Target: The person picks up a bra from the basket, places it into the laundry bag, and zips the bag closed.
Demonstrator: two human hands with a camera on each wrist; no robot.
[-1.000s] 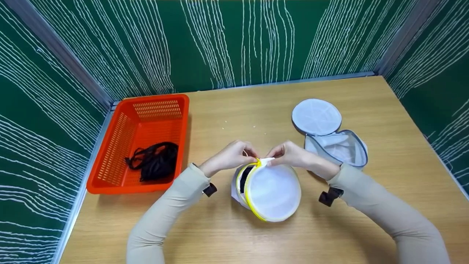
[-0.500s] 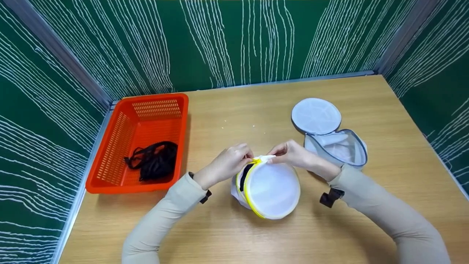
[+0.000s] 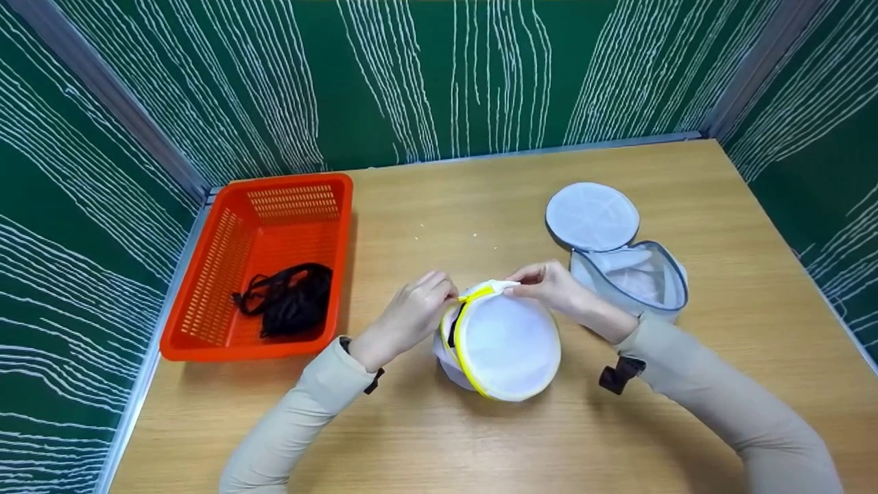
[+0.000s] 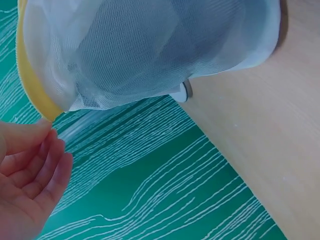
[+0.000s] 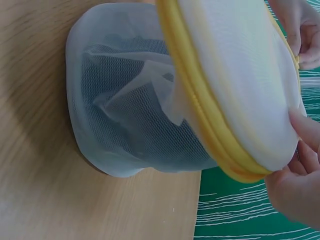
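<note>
A white mesh laundry bag (image 3: 511,350) with a yellow zipper (image 3: 461,343) stands on the table, its round lid tilted to the right. Through the mesh, dark cloth (image 5: 135,100) shows inside. At the far side of the rim my left hand (image 3: 415,312) pinches the zipper's end between thumb and forefinger; the slider itself is too small to make out. Just to its right, my right hand (image 3: 552,288) pinches the white fabric edge of the lid. A dark gap remains visible at the lid's left side.
An orange plastic basket (image 3: 257,353) at the left holds a black corded pouch (image 3: 296,309). Behind my right hand lies a second mesh bag (image 3: 627,274), grey-trimmed, its round lid (image 3: 593,216) folded back. Small white specks lie on the wooden table (image 3: 425,446).
My left hand has moved left and slightly nearer along the rim, away from my right hand. More yellow zipper shows between them, and the dark gap is narrower. My right hand has barely moved.
</note>
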